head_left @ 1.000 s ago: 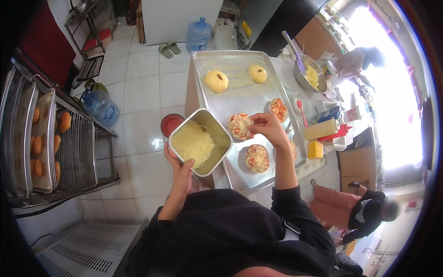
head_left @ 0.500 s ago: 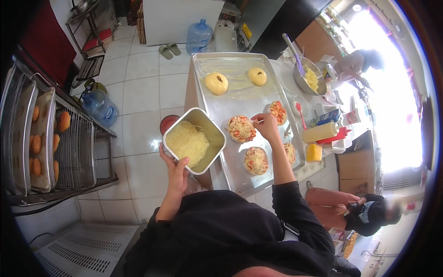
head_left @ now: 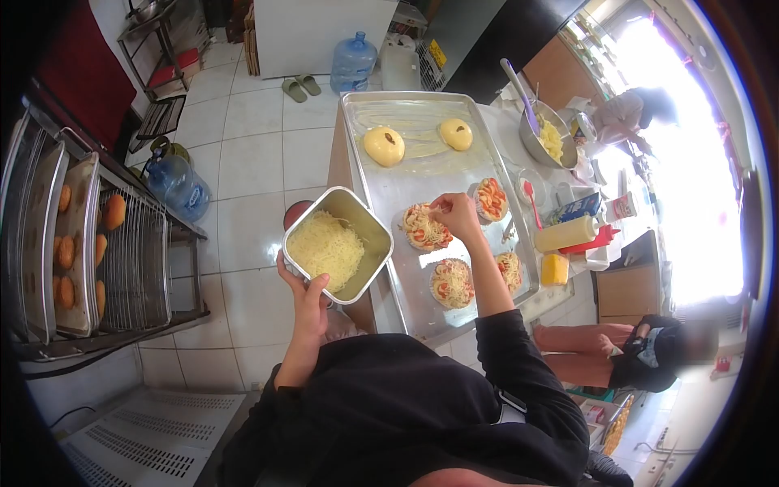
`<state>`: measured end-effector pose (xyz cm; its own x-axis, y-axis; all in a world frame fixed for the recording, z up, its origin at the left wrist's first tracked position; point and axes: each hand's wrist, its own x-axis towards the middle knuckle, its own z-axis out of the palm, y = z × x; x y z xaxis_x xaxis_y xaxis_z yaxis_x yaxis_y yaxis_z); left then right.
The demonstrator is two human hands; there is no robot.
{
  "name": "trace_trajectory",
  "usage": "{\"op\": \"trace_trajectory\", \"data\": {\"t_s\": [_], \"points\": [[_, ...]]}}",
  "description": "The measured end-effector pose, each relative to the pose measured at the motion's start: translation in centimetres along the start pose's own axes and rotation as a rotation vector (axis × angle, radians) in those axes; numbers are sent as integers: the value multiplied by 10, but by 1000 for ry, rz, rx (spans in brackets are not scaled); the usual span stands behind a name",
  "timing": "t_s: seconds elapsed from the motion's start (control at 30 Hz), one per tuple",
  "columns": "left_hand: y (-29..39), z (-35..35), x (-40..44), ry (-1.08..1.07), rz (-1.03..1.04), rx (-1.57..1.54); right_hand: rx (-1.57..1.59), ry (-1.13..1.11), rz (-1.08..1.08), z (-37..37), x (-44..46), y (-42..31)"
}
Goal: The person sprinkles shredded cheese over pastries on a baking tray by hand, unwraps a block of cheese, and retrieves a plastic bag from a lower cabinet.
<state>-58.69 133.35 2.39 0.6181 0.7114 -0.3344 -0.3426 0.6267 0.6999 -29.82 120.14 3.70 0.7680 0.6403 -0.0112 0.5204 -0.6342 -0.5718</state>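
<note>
My left hand [head_left: 308,302] grips the near rim of a square metal tin [head_left: 369,235] with shredded cheese [head_left: 326,249] inside, held left of the tray. My right hand [head_left: 456,214] is over the upper left topped bun [head_left: 426,227], fingertips pinched together at its edge; what they hold is too small to make out. Another topped bun [head_left: 452,283] lies below it, one [head_left: 490,200] to its right, and one [head_left: 509,272] partly behind my right forearm. All sit on a large metal tray [head_left: 422,178], with two glossy plain buns [head_left: 384,146] at its far end.
Right of the tray are a metal bowl [head_left: 548,140] with a purple spatula, a pale squeeze bottle [head_left: 565,234], a red bottle and a yellow block [head_left: 554,269]. A rack [head_left: 130,260] with baked buns stands left. Two people are at the right.
My right hand has moved left from between the two upper topped buns to over the left one. The tin has shifted slightly left. The person at the lower right has changed posture.
</note>
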Motion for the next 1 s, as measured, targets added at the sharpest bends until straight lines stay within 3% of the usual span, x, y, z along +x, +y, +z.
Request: {"op": "trace_trajectory", "data": {"t_s": [0.13, 0.33, 0.47, 0.57, 0.67, 0.77, 1.0], "points": [[-4, -3, 3, -16, 33, 10, -54, -6, 62, -2, -1, 4], [-2, -2, 2, -24, 34, -5, 224, -168, 206, -11, -22, -25], [-1, -1, 1, -30, 31, -23, 156, -91, 63, 6, -28, -21], [0, 0, -1, -36, 22, -4, -91, 27, -49, 12, -28, -15], [-2, -1, -1, -37, 39, 7, -116, -87, 9, 2, -34, -23], [-1, 1, -2, -32, 38, 6, -171, -27, -2, 7, -35, -6], [2, 5, -4, -48, 42, 7, 111, 48, 112, -18, -37, -23]]}}
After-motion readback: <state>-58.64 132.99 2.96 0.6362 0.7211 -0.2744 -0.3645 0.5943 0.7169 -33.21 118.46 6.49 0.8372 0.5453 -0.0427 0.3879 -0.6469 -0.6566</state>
